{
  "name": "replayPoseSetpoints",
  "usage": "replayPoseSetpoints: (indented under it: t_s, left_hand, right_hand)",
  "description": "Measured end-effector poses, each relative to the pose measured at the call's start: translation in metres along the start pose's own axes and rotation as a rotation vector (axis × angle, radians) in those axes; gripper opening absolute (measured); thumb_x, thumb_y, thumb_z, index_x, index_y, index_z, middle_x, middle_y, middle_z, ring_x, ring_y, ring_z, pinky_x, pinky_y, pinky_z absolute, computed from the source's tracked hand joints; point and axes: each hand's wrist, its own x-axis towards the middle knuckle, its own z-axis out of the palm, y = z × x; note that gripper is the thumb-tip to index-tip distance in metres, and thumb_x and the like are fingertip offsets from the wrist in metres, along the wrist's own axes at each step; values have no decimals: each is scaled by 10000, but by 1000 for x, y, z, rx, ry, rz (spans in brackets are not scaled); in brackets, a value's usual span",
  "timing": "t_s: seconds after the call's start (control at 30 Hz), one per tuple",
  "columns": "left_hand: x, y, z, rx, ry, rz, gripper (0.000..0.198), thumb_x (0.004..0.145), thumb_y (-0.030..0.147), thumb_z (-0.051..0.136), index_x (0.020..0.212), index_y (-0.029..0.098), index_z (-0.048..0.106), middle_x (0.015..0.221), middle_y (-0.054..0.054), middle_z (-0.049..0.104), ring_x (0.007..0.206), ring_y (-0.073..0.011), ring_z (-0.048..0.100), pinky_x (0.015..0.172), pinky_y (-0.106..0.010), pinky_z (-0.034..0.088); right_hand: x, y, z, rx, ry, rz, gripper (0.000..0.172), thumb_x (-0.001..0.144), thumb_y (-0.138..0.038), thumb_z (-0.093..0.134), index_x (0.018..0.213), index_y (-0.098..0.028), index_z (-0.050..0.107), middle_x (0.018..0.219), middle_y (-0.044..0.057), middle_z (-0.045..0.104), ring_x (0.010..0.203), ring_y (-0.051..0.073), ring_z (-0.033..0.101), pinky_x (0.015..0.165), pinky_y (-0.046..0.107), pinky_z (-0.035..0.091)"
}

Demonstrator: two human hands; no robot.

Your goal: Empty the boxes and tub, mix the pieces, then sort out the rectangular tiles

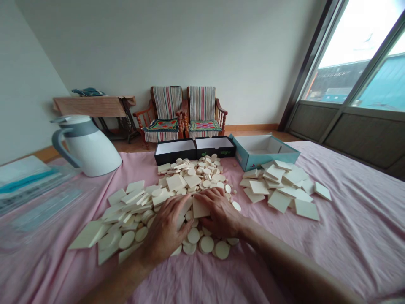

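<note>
Pale wooden pieces, some square and some round, lie in a large mixed heap in front of me. My left hand [169, 226] rests over the heap, its fingers stretched forward and the thumb apart. Wooden pieces show between that thumb and the fingers; whether it grips any is not clear. My right hand [221, 215] is closed on a square wooden tile [200, 207], thumb below and fingers above. Several round wooden discs [206, 244] lie just below both hands. Left of my left hand are more square tiles [109, 247], piled over one another.
A separate pile of square tiles [280, 200] lies at the right, before a light blue box [268, 159]. Two black boxes [175, 157] with white insides stand behind the heap. A white-and-grey jug [95, 147] and plastic packages [34, 190] are at the left on the pink cloth [354, 219].
</note>
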Motion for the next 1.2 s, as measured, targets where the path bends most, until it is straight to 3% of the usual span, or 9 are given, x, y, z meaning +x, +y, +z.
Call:
replayPoseSetpoints:
  t_s: [0.13, 0.27, 0.4, 0.57, 0.73, 0.9, 1.07, 1.13, 1.2]
  left_hand:
    - [0, 0, -1, 24, -8, 16, 544, 855, 245, 574, 1371, 185, 414, 1301, -108, 557, 1226, -259, 501, 1047, -441, 436]
    - [0, 0, -2, 40, 1, 36, 509, 865, 251, 559, 1353, 179, 432, 1286, -108, 566, 1213, -256, 512, 1042, -442, 439]
    - [1, -1, -1, 56, 5, 49, 499, 870, 249, 551, 1347, 168, 427, 1280, -115, 564, 1205, -255, 512, 1034, -442, 445]
    - [0, -1, -1, 68, 2, 54, 497, 868, 239, 548, 1344, 172, 424, 1283, -114, 560, 1209, -255, 505, 1034, -441, 444]
    - [1, -1, -1, 71, 11, 65, 496, 867, 241, 551, 1343, 171, 429, 1276, -112, 565, 1200, -253, 510, 1035, -440, 444]
    - [2, -1, -1, 64, 9, 65, 486, 871, 244, 547, 1339, 171, 439, 1276, -113, 568, 1201, -254, 514, 1028, -440, 450]
    - [2, -2, -1, 54, 10, 60, 472, 868, 245, 545, 1326, 175, 455, 1275, -111, 573, 1200, -256, 520, 1023, -438, 455]
    - [2, -2, -1, 56, 13, 60, 470, 867, 242, 544, 1323, 176, 457, 1273, -112, 575, 1197, -256, 522, 1023, -438, 456]
    - [2, -2, -1, 61, 13, 59, 470, 865, 244, 548, 1321, 173, 458, 1270, -113, 578, 1193, -257, 525, 1022, -440, 457]
  right_hand:
    - [-2, 17, -15, -84, 156, 112, 575, 754, -282, 652, 1302, -183, 507, 1195, 104, 602, 1097, 262, 489, 978, 427, 321]
    - [-13, 57, -46, -350, 387, 490, 493, 791, -332, 598, 1255, -176, 543, 1175, 131, 607, 1082, 304, 486, 933, 448, 337]
    - [-35, 102, -83, -598, 481, 882, 492, 795, -410, 575, 1227, -175, 560, 1134, 147, 611, 1072, 338, 488, 903, 479, 344]
    - [-65, 144, -113, -646, 614, 1184, 542, 801, -480, 564, 1223, -141, 568, 1171, 194, 594, 1100, 375, 484, 878, 509, 358]
    - [-80, 181, -118, -509, 737, 1137, 652, 771, -443, 614, 1280, -45, 535, 1207, 247, 566, 1112, 349, 491, 894, 438, 388]
    - [-81, 202, -111, -401, 771, 1038, 559, 768, -330, 554, 1259, -61, 563, 1201, 201, 603, 1087, 301, 544, 926, 425, 414]
    - [-80, 201, -105, -387, 747, 989, 482, 757, -244, 487, 1188, -74, 620, 1269, 209, 576, 1127, 303, 526, 932, 416, 408]
    - [-75, 193, -103, -421, 768, 965, 507, 778, -234, 457, 1242, -79, 590, 1322, 208, 538, 1170, 303, 488, 947, 418, 381]
    - [-67, 180, -99, -461, 733, 925, 456, 812, -228, 419, 1206, -123, 624, 1245, 172, 598, 1132, 289, 497, 941, 422, 352]
